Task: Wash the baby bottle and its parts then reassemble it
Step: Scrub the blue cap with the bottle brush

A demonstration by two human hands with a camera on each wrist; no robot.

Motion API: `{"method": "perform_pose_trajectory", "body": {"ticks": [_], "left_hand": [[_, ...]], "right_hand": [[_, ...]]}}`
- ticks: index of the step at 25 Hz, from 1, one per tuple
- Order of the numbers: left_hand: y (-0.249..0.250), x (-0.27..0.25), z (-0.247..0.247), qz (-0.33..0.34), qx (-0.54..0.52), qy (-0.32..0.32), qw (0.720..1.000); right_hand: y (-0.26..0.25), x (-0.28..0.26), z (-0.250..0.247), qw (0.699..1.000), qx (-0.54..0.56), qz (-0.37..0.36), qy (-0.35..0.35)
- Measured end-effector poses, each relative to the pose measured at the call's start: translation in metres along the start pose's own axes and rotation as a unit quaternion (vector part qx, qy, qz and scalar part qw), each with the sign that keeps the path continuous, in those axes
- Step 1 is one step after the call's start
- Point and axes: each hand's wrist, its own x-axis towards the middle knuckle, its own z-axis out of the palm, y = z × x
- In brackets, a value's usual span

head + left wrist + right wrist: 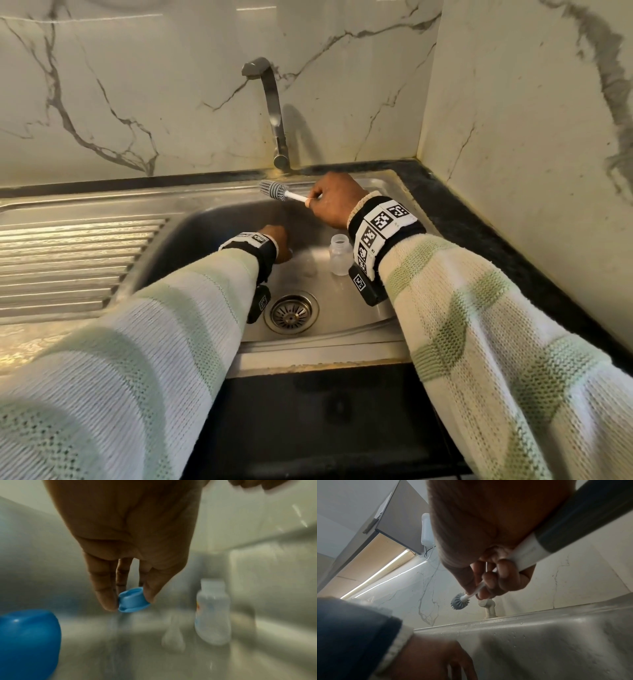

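Note:
The clear baby bottle (340, 254) (212, 616) stands upright and uncapped on the sink floor. Low in the basin, my left hand (274, 240) (132, 597) pinches a small light blue ring collar (133, 600) between fingertips and thumb. A clear nipple (173, 634) lies blurred on the sink floor beside the bottle. A darker blue cap (27, 642) sits at the lower left of the left wrist view. Above the basin's back rim, my right hand (330, 204) (488, 580) grips a bottle brush (274, 191) (460, 601) by its white handle, grey bristles pointing left.
The steel sink (212, 222) has a round drain (291, 312) at its front middle and a ribbed draining board (75, 260) to the left. A grey faucet (270, 102) rises behind the basin. Marble walls close the back and the right.

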Motion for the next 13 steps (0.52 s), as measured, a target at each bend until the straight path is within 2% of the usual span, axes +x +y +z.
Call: {"method": "perform_pose_trajectory", "body": {"ticks": [2, 3, 4, 6, 7, 8, 9, 11, 13], "left_hand": [[-0.019, -0.007, -0.023, -0.031, -0.138, 0.047, 0.989], [-0.028, -0.012, -0.034, -0.042, -0.253, 0.069, 0.964], [-0.036, -0.022, -0.045, -0.050, -0.390, 0.088, 0.915], [-0.038, -0.038, -0.058, -0.078, -0.611, 0.106, 0.781], [-0.040, -0.050, -0.064, -0.089, -0.672, 0.123, 0.724], [-0.041, -0.061, -0.069, -0.091, -0.714, 0.136, 0.681], [-0.043, -0.070, -0.072, -0.088, -0.741, 0.151, 0.649], [-0.047, -0.086, -0.076, -0.088, -0.765, 0.167, 0.616], [-0.049, -0.093, -0.076, -0.083, -0.766, 0.173, 0.613]], "right_hand": [[0.001, -0.001, -0.003, 1.000, -0.005, 0.012, 0.006], [0.001, -0.003, -0.004, 1.000, -0.008, 0.015, 0.007], [-0.001, -0.003, -0.006, 1.000, -0.011, 0.012, 0.003], [0.000, -0.007, -0.007, 1.000, -0.002, 0.007, -0.015], [-0.004, -0.010, -0.009, 1.000, 0.006, 0.000, -0.024], [-0.009, -0.013, -0.011, 0.999, 0.016, -0.008, -0.029], [-0.013, -0.017, -0.014, 0.999, 0.027, -0.018, -0.029], [-0.023, -0.026, -0.021, 0.998, 0.042, -0.041, -0.026], [-0.027, -0.033, -0.025, 0.997, 0.049, -0.054, -0.026]]}}
